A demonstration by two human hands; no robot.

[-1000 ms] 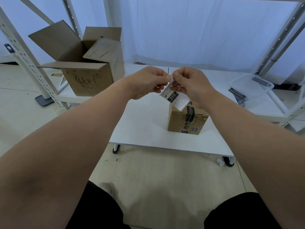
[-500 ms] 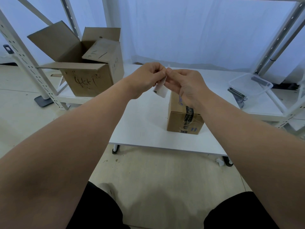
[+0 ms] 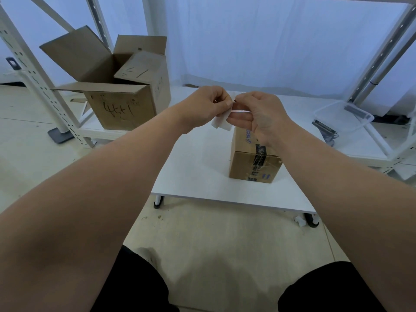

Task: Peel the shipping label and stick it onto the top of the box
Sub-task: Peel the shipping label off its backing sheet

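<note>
The right hand has edged off the left hand, both pinching the shipping label. Peeling looks underway; next, flatten it atop the box.

Box top behind right hand; label face out of sight

I'm seeing a low white table mid-frame, with one taped box sitting on it, right of centre. Upper left, an open carton rests on the left shelf. Far right, a clear tub lies on the right shelf.
</note>
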